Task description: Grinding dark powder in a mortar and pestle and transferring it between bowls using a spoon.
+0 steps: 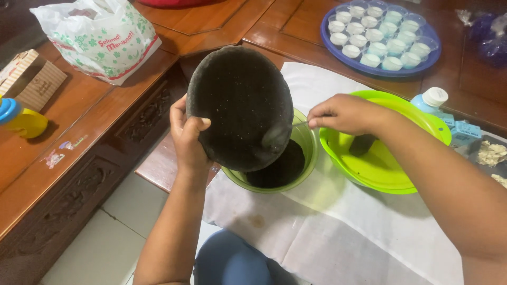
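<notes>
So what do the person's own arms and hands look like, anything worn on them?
Both forearms are bare as far as the picture shows, with no sleeves in view. The left hand and right hand carry no gloves, and no rings, watch or bracelets show on the fingers or wrists. No markings are visible.

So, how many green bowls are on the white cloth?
2. One green bowl with dark liquid sits under the tilted black pan; a larger, lime one stands right beside it.
</notes>
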